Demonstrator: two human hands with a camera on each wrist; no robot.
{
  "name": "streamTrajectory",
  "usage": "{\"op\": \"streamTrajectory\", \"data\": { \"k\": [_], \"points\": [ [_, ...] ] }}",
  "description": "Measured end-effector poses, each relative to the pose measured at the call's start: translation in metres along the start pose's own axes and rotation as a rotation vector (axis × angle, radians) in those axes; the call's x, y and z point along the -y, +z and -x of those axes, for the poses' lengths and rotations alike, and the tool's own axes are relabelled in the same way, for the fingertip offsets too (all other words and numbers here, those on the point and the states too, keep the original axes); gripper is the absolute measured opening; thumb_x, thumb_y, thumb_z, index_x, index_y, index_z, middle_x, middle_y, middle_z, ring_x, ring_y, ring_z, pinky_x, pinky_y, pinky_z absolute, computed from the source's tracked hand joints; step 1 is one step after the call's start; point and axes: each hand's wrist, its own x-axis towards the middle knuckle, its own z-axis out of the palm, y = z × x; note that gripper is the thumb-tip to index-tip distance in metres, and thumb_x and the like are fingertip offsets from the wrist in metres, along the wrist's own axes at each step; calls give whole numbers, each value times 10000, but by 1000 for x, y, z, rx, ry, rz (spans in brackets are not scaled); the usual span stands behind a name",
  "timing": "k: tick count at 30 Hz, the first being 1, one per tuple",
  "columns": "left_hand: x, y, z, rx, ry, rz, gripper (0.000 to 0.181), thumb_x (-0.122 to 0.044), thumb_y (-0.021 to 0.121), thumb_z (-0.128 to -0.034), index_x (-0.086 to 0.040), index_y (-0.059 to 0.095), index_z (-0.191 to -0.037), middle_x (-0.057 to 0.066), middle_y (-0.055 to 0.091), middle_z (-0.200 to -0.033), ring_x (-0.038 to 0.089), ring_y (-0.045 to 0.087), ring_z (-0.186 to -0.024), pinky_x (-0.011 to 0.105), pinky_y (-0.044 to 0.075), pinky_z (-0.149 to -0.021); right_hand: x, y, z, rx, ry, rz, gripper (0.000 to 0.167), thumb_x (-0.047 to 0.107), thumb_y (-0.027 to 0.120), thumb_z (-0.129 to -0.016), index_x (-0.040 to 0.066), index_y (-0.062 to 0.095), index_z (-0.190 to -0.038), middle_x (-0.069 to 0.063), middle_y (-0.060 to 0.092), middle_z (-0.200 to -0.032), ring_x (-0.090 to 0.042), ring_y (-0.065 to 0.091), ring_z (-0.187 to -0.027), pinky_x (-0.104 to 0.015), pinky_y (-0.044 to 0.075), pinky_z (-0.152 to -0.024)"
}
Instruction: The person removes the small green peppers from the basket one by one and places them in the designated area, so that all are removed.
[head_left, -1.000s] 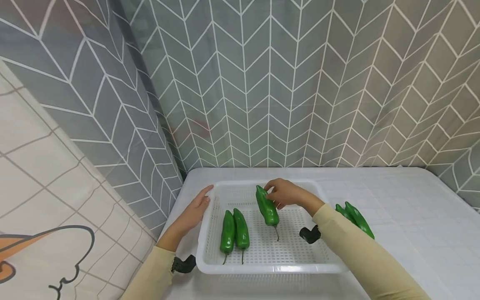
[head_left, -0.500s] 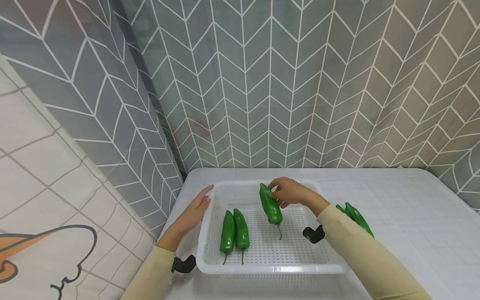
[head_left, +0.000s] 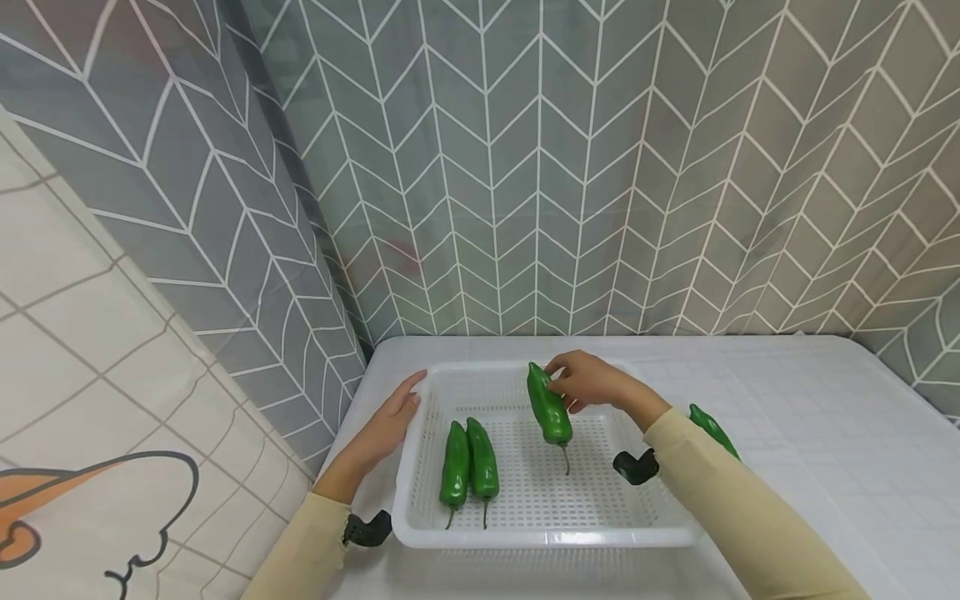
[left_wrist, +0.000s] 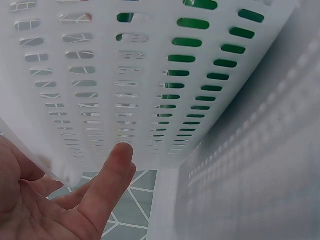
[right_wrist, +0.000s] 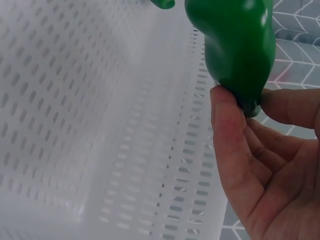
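Observation:
My right hand (head_left: pixel 592 379) pinches a green pepper (head_left: pixel 550 408) by its upper part over the back of the white basket (head_left: pixel 547 537), stem hanging down. In the right wrist view, thumb and fingers of my right hand (right_wrist: pixel 265 170) close on the narrow end of the pepper (right_wrist: pixel 237 45). Two other green peppers, a left one (head_left: pixel 454 467) and a right one (head_left: pixel 483 458), lie side by side in the basket's left part. My left hand (head_left: pixel 386 425) holds the basket's left rim near the back corner; one finger of this hand (left_wrist: pixel 75 200) touches the perforated outer wall (left_wrist: pixel 105 112).
Right of the basket, a green pepper (head_left: pixel 712 429) lies on the white tablecloth (head_left: pixel 832 433), partly hidden by my right sleeve (head_left: pixel 742 500). A patterned grey curtain (head_left: pixel 517 167) hangs behind the table, and a tiled white sheet (head_left: pixel 90 333) is at the left.
My right hand has moved right and slightly back with its pepper. The sleeve now hides one of the peppers beside the basket. My left hand has not moved.

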Motion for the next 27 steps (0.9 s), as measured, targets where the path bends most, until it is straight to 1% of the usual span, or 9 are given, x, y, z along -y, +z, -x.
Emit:
{"op": "streamTrajectory", "data": {
  "k": [12, 27],
  "points": [
    [-4, 0, 1, -9, -4, -10, 503, -212, 304, -1134, -143, 200, -1622, 226, 533, -1410, 325, 640, -1154, 488, 501, -991, -5, -8, 7, -16, -30, 5, 362, 81, 606, -1003, -131, 566, -1293, -163, 708, -995, -219, 712, -763, -376, 611, -675],
    [-4, 1, 0, -16, -16, -4, 504, -225, 311, -1135, -149, 204, -1621, 218, 533, -1409, 332, 630, -1171, 491, 511, -981, -11, -21, 17, -42, -29, -12, 367, 83, 599, -996, -139, 562, -1286, -177, 715, -1004, -231, 713, -775, -388, 612, -687]
  ]
}}
